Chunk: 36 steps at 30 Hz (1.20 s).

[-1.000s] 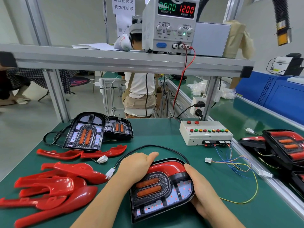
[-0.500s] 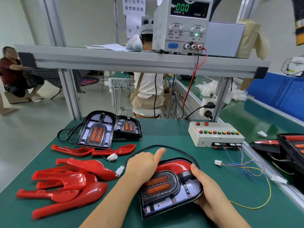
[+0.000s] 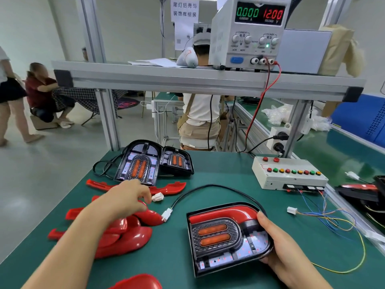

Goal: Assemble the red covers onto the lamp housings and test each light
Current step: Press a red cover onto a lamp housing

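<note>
Presently, item one: lamp housing (image 3: 227, 236), lying toward the near right of the tabletop (image 3: 208, 167), with a red cover (image 3: 220, 214) seated along its top curve; the right hand (image 3: 279, 253) had its grip closed round the housing's right edge. Item two: left hand (image 3: 123, 199), over the loose red covers (image 3: 129, 236) by the left edge, fingers loosely curled, grip holding nothing visible, tips just beside a white plug (image 3: 157, 197). The housing's own cable plug (image 3: 166, 214) lay unconnected between that hand and the housing. Judged step: cover fitted, light test pending; the next move likely called for carrying the cable plug across to the test lead plug (image 3: 291, 210), near the button box (image 3: 289, 176) at the right edge, and mating the two squarely. Two uncovered housings (image 3: 139, 163) lay at the far edge. Writing: power supply (image 3: 250, 32) on the shelf read 0.000 over CURRENT A and 12.00 over VOLTAGE V; paper sign (image 3: 184, 9) read 尾灯后壳与装饰框组装. No brand was legible.
</note>
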Tool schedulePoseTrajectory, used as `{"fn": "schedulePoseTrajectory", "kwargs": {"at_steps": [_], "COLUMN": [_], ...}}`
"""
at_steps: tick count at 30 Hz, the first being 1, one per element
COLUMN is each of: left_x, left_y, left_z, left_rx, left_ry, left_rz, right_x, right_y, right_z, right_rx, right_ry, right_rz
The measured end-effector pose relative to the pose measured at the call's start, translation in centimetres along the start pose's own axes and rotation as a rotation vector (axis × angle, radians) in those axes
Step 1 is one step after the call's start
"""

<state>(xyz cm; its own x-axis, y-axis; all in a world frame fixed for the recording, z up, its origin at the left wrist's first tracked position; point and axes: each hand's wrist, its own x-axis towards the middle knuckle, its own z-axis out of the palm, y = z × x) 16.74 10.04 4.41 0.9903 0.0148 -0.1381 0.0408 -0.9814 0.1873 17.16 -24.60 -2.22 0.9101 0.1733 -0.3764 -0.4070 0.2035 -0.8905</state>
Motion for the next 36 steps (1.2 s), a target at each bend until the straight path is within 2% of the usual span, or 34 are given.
{"fn": "schedulePoseTrajectory", "kwargs": {"at_steps": [5,8,11,18,21,26,28,31,36], "left_x": [-2.6,-3.8,-4.4,-4.1,-3.8,-3.5,-3.4,-3.2,-1.8], "left_y": [-2.3,-3.2,-3.8,-3.4,-3.0,-3.0,-2.7,-1.4,1.6], "left_z": [0.0,-0.1,0.2,1.0,0.5,-1.9,-2.8,-3.6,-3.6], "left_rx": [0.160,0.146,0.091,-0.007,0.092,-0.077,-0.208,-0.575,-1.461], "left_ry": [-0.082,-0.147,-0.197,-0.103,-0.022,0.141,0.200,0.210,0.119], "left_rz": [-0.151,-0.288,-0.351,-0.302,-0.206,-0.016,0.047,0.081,0.027], "right_x": [0.0,0.1,0.2,0.2,0.2,0.1,0.1,0.0,-0.2], "right_y": [0.0,0.1,0.1,0.1,0.1,0.1,0.1,0.0,0.0], "right_z": [0.0,0.0,-0.1,-0.2,-0.2,-0.2,-0.2,-0.1,0.0], "right_rx": [0.008,0.002,-0.006,-0.009,-0.005,-0.016,-0.014,-0.006,0.060], "right_ry": [-0.003,0.009,0.010,0.006,0.001,0.001,-0.002,-0.022,-0.025], "right_rz": [-0.008,-0.006,0.007,0.005,0.010,0.014,0.011,0.011,0.011]}}
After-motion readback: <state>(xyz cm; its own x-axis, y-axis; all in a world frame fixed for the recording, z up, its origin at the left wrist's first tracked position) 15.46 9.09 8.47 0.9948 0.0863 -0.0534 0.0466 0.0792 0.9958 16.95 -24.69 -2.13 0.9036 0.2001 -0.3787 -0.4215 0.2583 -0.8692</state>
